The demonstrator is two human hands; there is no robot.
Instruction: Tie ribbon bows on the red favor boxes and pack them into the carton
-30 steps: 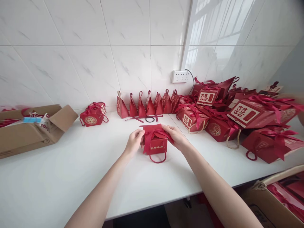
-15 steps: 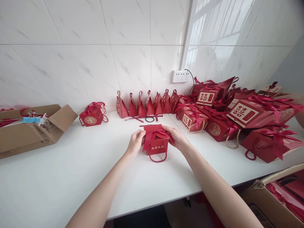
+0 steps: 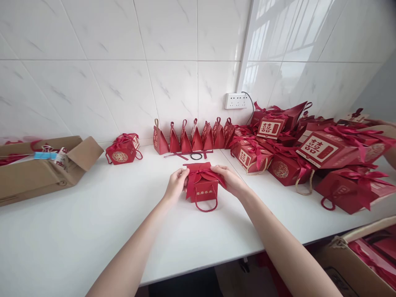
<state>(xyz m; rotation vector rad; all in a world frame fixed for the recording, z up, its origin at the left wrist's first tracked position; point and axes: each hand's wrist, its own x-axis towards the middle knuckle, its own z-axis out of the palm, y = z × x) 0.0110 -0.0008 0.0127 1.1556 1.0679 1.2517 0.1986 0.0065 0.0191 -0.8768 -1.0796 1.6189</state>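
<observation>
I have a small red box (image 3: 206,194) between my hands, on the worktop (image 3: 102,231) in front of me. My left hand (image 3: 175,185) is closed on its left side, thumb and fingers pinching near the upper edge, and my right hand (image 3: 229,180) grips the upper right side by the ribbon. The ribbon (image 3: 202,173) is tied in a bow across the top, with one tail hanging beside my left fingertips. Gold characters run across the front, and a twisted cord handle (image 3: 206,210) loops down towards me. A flat red flap (image 3: 199,166) stands up behind the bow.

Just beyond the box lie a dark ring (image 3: 196,156) and some thin red strips (image 3: 181,156). Behind them, seven pointed red boxes (image 3: 197,142) with loops at their tips stand in a row near the tiled wall (image 3: 117,82). Off to the left I see a hexagonal red box (image 3: 122,154) with a round gold emblem, and further left an open cardboard carton (image 3: 37,177) with red items and a blue piece in it. To my right is a heap of red gift boxes (image 3: 284,165) with bows, below a white power socket (image 3: 236,101). Another carton (image 3: 349,264), holding red things, sits at the lower right.
</observation>
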